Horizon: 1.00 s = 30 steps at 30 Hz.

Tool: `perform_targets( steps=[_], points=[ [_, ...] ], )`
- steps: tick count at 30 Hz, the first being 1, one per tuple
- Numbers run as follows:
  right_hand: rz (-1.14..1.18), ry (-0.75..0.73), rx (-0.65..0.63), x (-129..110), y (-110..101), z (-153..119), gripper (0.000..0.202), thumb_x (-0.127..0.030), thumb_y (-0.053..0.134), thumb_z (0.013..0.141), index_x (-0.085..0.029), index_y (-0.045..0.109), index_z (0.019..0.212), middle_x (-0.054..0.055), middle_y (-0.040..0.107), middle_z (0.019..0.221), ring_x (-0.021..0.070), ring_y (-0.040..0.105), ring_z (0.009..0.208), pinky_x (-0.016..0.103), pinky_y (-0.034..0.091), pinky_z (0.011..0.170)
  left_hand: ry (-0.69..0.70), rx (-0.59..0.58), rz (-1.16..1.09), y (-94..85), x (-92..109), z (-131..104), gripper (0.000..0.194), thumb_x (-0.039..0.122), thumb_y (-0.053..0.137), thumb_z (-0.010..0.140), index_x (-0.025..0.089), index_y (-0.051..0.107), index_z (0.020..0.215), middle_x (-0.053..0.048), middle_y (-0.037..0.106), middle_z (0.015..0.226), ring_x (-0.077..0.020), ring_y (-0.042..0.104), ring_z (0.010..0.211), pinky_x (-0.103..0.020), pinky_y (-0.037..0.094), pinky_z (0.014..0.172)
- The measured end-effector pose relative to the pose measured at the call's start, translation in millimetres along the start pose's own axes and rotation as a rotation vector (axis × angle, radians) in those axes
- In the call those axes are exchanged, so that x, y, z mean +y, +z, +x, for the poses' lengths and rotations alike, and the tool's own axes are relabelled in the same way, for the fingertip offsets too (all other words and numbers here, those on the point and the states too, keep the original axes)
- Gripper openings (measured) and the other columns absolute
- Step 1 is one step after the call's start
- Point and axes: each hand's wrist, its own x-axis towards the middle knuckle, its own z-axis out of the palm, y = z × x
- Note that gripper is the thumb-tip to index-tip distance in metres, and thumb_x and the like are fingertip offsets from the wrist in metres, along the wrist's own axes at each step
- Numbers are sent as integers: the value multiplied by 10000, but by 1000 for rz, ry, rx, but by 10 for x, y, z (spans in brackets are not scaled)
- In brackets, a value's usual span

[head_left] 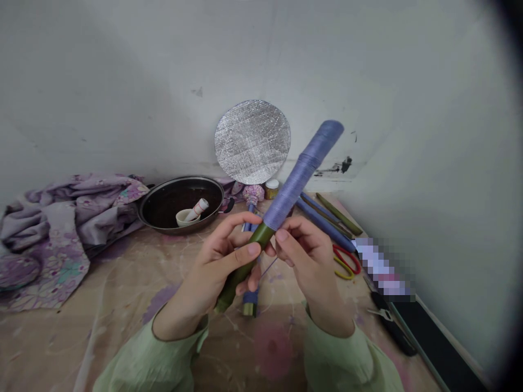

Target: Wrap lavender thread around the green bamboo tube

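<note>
Two hands hold one stick up in the air, over the table point(122, 305). The stick point(295, 188) leans, with its top up to the right and its low end near the left wrist. Most of it is wrapped in purple thread, and the low part is bare and green.

The left hand point(218, 256) has its fingers bent around the green part, with the thumb on top. That looks like a good way to keep it steady. The right hand point(308, 250) has its fingers narrow, pinched in on the stick where purple meets green, maybe to keep the wrap tidy. One thin thread point(269, 265) hangs between the hands. I cannot tell if the right fingers pinch it too.

Under the hands lies a purple stick end point(250, 305). On the right I count at least three more sticks point(339, 214), close together, maybe to be out of the way. Near them are one pair of scissors point(345, 267) and one key point(382, 313).

At the back there is one pan point(161, 198) with one small bowl point(182, 218) in it, and one white roll point(199, 208) tilted in the bowl. One silver round point(253, 141) stands up by the wall, and one little jar point(272, 189) is near it
</note>
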Motion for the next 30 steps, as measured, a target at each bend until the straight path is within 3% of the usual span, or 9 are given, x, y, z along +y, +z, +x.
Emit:
perform_targets(
  steps=[8,18,21,24,30],
  points=[
    [72,-10,-66,38,-5,-6,169,-306,701,933,-215,642,804,-37,651,613,102,582,515,239,510,522,37,-66,-50,-18,-55,18,203,188,593,986,276,576,1169,7,752,870,-56,656,455,-57,413,374],
    [66,-33,-59,26,27,4,218,-357,711,933,-210,634,791,-41,632,586,96,563,478,231,511,490,64,-121,-96,-31,-72,-4,214,182,541,1010,273,570,1201,13,741,872,-45,645,454,-55,436,390],
    [156,17,-72,58,15,-1,113,-325,741,921,-224,690,922,-44,663,648,88,581,480,218,518,483,36,-134,-91,-22,-54,-17,204,199,506,1027,290,551,1204,5,750,892,-35,624,432,-51,423,385],
    [249,69,-120,86,0,-1,198,-318,762,911,-264,715,1095,-53,672,686,83,603,479,197,506,453,2,-156,-91,-35,-39,-23,195,215,479,1037,298,523,1208,-6,760,913,-33,610,415,-49,400,371],
    [289,120,-215,71,-14,-23,164,-339,742,932,-259,748,1075,-57,652,637,71,593,456,185,486,462,-97,-190,-97,-98,-57,-29,161,316,451,1047,217,502,1163,-32,746,853,-44,554,359,-83,360,325]
  ],
)
